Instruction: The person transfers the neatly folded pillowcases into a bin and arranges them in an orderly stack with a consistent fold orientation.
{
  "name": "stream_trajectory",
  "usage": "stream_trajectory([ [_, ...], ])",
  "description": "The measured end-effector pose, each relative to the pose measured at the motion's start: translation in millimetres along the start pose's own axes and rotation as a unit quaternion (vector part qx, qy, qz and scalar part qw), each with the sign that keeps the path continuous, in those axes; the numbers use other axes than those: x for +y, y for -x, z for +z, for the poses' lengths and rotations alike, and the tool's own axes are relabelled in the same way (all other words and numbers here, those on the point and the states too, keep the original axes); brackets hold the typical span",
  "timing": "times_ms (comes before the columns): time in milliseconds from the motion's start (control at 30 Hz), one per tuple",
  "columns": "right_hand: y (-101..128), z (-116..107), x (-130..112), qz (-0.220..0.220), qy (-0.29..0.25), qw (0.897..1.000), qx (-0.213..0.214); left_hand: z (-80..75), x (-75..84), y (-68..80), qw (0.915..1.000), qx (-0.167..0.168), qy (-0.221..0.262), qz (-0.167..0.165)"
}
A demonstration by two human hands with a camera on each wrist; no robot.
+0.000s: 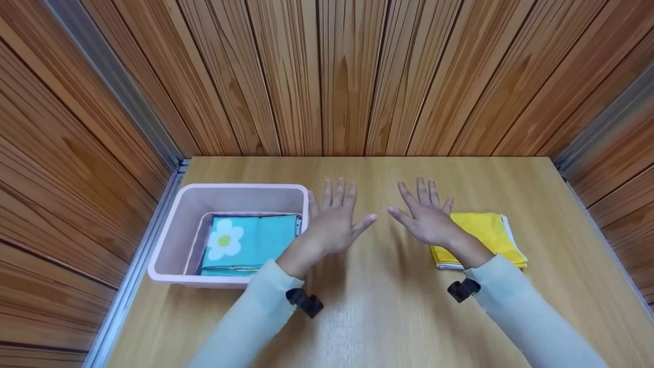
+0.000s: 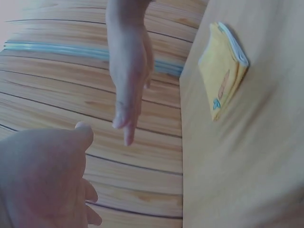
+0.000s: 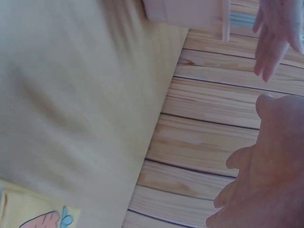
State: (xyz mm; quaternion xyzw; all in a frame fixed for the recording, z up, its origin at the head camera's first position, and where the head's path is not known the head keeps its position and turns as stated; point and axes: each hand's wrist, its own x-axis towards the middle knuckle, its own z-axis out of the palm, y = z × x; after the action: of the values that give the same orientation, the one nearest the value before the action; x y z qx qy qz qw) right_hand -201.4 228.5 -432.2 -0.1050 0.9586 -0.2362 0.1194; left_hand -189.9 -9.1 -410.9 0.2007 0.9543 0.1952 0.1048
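Both hands hover over the table with fingers spread and nothing held. My left hand (image 1: 332,225) is beside the right wall of a pink plastic bin (image 1: 166,230), overlapping its rim in the head view. Inside the bin lies a folded turquoise cloth (image 1: 271,237) with a white flower. My right hand (image 1: 429,220) is just left of a folded yellow cloth (image 1: 488,235) with a white edge, and its wrist covers part of it. In the left wrist view the yellow cloth (image 2: 221,71) shows a carrot print.
A light wooden table (image 1: 373,317) carries the bin on the left and the yellow cloth on the right. Wood-plank walls (image 1: 342,76) stand behind and at both sides, with a metal rail (image 1: 138,276) along the left table edge.
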Motion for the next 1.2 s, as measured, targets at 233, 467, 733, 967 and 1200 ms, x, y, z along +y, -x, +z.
stream_trajectory([
  [233, 8.2, 0.3, 18.6, 0.008, -0.020, 1.000, 0.008, 20.4, 15.8, -5.2, 0.9999, 0.000, -0.008, -0.007],
  [467, 15.6, -1.6, 43.7, 0.023, -0.050, 0.998, 0.006, 41.1, 26.3, -14.1, 0.9998, 0.006, -0.013, -0.011],
  [733, 21.4, 1.6, 69.9, 0.047, -0.062, 0.997, 0.002, 71.3, 35.3, -21.5, 0.9998, 0.016, 0.007, 0.000],
  [967, 24.5, 1.3, 87.5, 0.067, -0.066, 0.996, 0.002, 97.4, 47.4, -36.2, 1.0000, 0.001, -0.005, -0.001],
  [1200, 31.8, 2.2, 104.9, 0.084, -0.064, 0.994, 0.017, 122.7, 62.1, -49.2, 0.9991, -0.024, -0.015, 0.030],
])
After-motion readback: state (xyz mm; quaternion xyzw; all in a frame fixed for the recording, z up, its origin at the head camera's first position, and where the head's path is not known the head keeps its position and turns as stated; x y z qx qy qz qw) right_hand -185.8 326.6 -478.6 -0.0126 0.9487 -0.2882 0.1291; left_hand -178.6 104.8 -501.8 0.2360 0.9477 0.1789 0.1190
